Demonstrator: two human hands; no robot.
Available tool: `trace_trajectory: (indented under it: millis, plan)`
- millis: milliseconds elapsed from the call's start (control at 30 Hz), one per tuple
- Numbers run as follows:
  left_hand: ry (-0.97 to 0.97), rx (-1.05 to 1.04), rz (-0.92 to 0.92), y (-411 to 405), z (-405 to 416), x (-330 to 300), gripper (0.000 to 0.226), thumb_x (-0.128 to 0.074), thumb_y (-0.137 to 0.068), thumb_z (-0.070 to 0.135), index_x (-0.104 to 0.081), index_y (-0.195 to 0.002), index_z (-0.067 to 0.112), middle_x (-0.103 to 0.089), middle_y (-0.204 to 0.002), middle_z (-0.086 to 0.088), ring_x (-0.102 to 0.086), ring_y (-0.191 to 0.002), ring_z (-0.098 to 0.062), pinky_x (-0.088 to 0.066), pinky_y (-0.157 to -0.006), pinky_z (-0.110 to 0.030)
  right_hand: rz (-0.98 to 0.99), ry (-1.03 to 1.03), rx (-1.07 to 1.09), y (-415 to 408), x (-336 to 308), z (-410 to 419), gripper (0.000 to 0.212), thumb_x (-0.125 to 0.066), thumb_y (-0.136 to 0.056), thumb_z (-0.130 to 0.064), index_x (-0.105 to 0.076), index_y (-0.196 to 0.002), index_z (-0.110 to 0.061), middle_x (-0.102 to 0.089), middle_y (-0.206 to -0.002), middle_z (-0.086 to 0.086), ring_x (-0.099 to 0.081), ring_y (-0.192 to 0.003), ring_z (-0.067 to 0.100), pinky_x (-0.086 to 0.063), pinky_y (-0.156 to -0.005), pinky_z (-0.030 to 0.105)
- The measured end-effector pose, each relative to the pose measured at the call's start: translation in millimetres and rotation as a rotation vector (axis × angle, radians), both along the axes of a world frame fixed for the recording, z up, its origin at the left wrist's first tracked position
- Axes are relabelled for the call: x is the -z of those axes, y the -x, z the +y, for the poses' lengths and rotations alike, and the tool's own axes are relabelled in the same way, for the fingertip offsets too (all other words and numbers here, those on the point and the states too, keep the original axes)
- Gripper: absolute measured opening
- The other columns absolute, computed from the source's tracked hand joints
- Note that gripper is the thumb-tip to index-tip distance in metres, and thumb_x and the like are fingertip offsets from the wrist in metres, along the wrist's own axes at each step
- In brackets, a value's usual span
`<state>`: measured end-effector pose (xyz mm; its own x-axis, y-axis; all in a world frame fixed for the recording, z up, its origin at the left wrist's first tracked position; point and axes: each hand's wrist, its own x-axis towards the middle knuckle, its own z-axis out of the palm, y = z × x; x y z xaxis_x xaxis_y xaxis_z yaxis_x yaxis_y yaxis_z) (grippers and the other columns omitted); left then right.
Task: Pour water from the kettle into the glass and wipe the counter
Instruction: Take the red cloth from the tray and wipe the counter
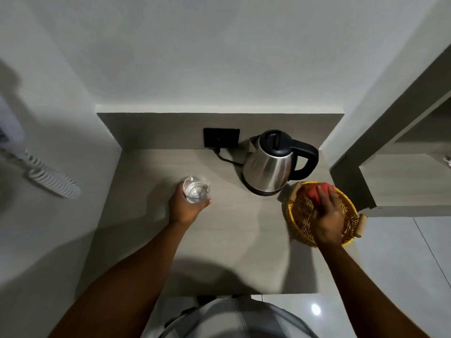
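fingers of the right hand [327, 215] are spread and laid flat over a red cloth [317, 191] in the yellow wicker basket [296, 215], fingertips on its near edge and top; not curled under it yet, so touching, not gripped as far as i can tell. cloth lies straight ahead of those fingers, toward the kettle, bunched into a lump with no clear long axis. left hand [185, 206] is wrapped round the glass [196, 189] from the near-left side, thumb and fingers closed on it, glass upright on the counter [231, 228] with water visible inside. kettle [271, 162] sits on its base at the back right, between glass and basket, just beside the basket; spout points back-left toward the wall socket [221, 137], handle sticks out right, so its long axis runs left-right. right hand is the nearer one to cloth and kettle handle. judgement: pour looks done, next is closing on the cloth and dragging it left onto the counter; left hand would need to lift or hold the glass clear.
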<state>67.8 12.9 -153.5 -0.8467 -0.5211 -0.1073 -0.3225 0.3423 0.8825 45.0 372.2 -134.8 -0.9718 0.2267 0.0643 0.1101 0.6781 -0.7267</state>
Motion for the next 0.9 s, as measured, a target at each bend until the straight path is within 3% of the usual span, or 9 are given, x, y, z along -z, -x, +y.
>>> trace_trajectory:
  millis: [67,133,267,333,467,567,767,833,900]
  plan:
    - [-0.006,0.001,0.011,2.9,-0.2,0.0,0.075,-0.098,-0.053,0.014,-0.063,-0.120,0.014,-0.066,-0.107,0.007,-0.060,-0.096,-0.008,-0.036,-0.073,0.005,0.154,-0.062,-0.148,-17.9,-2.4,-21.9,0.069,-0.066,-0.083,0.012,-0.050,-0.144,-0.016,-0.032,-0.157,0.018,-0.028,-0.142,0.039,-0.027,-0.113,0.056]
    - [-0.006,0.008,0.011,6.4,-1.7,1.9,0.073,-0.098,-0.053,0.013,-0.064,-0.118,0.015,-0.066,-0.105,0.008,-0.063,-0.096,-0.011,-0.037,-0.072,0.006,0.237,-0.151,-0.346,-36.3,5.4,-47.7,0.068,-0.071,-0.082,0.007,-0.051,-0.143,-0.017,-0.034,-0.156,0.021,-0.032,-0.140,0.039,-0.030,-0.111,0.053]
    - [0.006,0.025,-0.020,8.6,-4.8,3.0,0.076,-0.098,-0.051,0.023,-0.065,-0.119,0.019,-0.069,-0.111,0.008,-0.065,-0.101,-0.010,-0.044,-0.081,-0.004,0.084,-0.389,-0.649,-51.9,40.2,-91.4,0.066,-0.075,-0.085,-0.017,-0.048,-0.145,-0.022,-0.032,-0.158,0.019,-0.030,-0.143,0.042,-0.036,-0.109,0.062]
    - [0.017,0.042,-0.006,6.9,-5.2,-0.4,0.078,-0.097,-0.053,0.025,-0.063,-0.123,0.019,-0.069,-0.117,0.005,-0.065,-0.105,-0.011,-0.049,-0.088,-0.015,-0.034,-0.473,-0.694,-54.5,54.9,-104.4,0.059,-0.060,-0.094,-0.039,-0.044,-0.148,-0.023,-0.026,-0.160,0.018,-0.024,-0.146,0.041,-0.033,-0.109,0.064]
    - [0.043,0.093,0.011,5.8,-15.7,-11.7,0.082,-0.096,-0.056,0.027,-0.059,-0.128,0.019,-0.067,-0.120,0.004,-0.063,-0.108,-0.012,-0.052,-0.090,-0.019,-0.147,-0.479,-0.664,-39.3,55.9,-128.7,0.073,-0.031,-0.094,-0.073,-0.024,-0.155,-0.034,-0.006,-0.167,0.011,-0.003,-0.152,0.035,-0.011,-0.120,0.058]
    - [0.082,0.103,0.030,4.5,-30.1,-20.0,0.085,-0.095,-0.051,0.040,-0.059,-0.127,0.026,-0.068,-0.119,0.008,-0.065,-0.107,-0.009,-0.056,-0.094,-0.033,-0.158,-0.449,-0.663,-12.7,52.5,-158.3,0.073,-0.028,-0.093,-0.076,-0.020,-0.155,-0.039,-0.002,-0.167,0.011,0.002,-0.151,0.034,-0.005,-0.120,0.057]
    - [0.189,0.101,0.065,2.2,-53.2,-40.6,0.081,-0.094,-0.056,0.040,-0.058,-0.126,0.023,-0.067,-0.117,0.010,-0.062,-0.103,-0.005,-0.045,-0.086,-0.008,-0.172,-0.488,-0.831,11.7,49.6,-247.2,0.071,-0.024,-0.094,-0.072,-0.016,-0.156,-0.038,0.003,-0.167,0.012,0.003,-0.150,0.040,-0.002,-0.119,0.058]
    - [0.190,0.086,0.072,4.7,-59.7,-43.2,0.078,-0.094,-0.056,0.039,-0.059,-0.125,0.022,-0.068,-0.117,0.009,-0.063,-0.104,-0.006,-0.046,-0.087,-0.009,-0.142,-0.519,-0.975,-3.1,48.7,-267.5,0.075,-0.020,-0.092,-0.073,-0.013,-0.157,-0.035,0.004,-0.166,0.013,0.005,-0.150,0.040,-0.002,-0.120,0.059]
    - [0.193,0.065,0.083,8.6,-62.9,-44.5,0.078,-0.095,-0.055,0.038,-0.061,-0.123,0.022,-0.069,-0.116,0.008,-0.063,-0.103,-0.007,-0.049,-0.089,-0.016,-0.088,-0.525,-1.118,-24.0,51.3,-269.5,0.077,-0.022,-0.089,-0.073,-0.022,-0.156,-0.034,-0.002,-0.166,0.016,0.000,-0.150,0.043,-0.004,-0.119,0.061]
